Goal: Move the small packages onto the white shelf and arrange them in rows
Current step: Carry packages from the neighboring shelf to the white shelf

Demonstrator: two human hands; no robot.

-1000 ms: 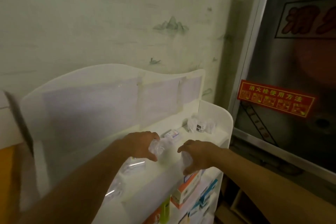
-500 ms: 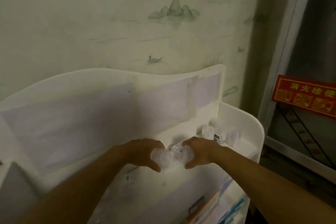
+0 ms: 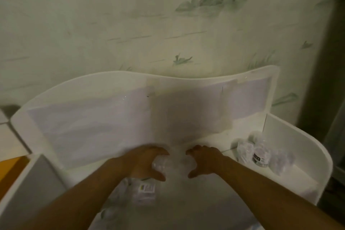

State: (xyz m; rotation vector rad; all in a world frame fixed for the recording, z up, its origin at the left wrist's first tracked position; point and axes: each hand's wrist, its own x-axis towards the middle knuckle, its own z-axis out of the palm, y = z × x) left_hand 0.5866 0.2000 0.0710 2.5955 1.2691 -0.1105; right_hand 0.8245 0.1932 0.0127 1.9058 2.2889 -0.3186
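Left hand curled round small clear plastic-wrapped package, crinkly, blurred, on top tier of white plastic shelf. Right hand clawed half-open just beside, grip unclear. More clear packages clustered at right end.

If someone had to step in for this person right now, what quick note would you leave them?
Left hand: fingers curled round a clear small package on the top of the white shelf.
Right hand: curled beside it; blur hides whether it holds anything.
Done: a cluster of wrapped packages sits at the shelf's right end; a labelled package lies near the left forearm.
Left: set down the held package, then line all of them up in rows; they look loosely grouped so far.
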